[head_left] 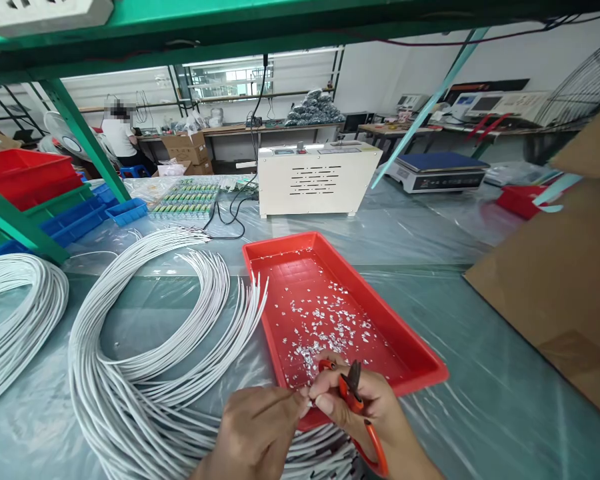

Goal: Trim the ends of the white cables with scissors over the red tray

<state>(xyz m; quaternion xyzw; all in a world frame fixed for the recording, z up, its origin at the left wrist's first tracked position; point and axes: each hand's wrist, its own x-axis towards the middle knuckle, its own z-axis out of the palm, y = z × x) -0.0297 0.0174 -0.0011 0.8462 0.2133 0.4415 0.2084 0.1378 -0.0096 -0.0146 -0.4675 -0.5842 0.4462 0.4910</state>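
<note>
My left hand is closed in a pinch, its thumb and forefinger meeting my right fingertips over the near edge of a red tray. A small whitish end shows between the fingertips, apparently a white cable's, though the fingers mostly cover it. In my right hand are small scissors with orange handles and short dark blades; the blades point up, away from the pinched spot. White scraps lie scattered over the tray floor. A large coil of white cables lies left of the tray and runs beneath my hands.
Another cable coil lies at far left. Behind the tray stand a cream machine and a weighing scale. Cardboard borders the right side. A green shelf beam crosses overhead. A person sits in the background.
</note>
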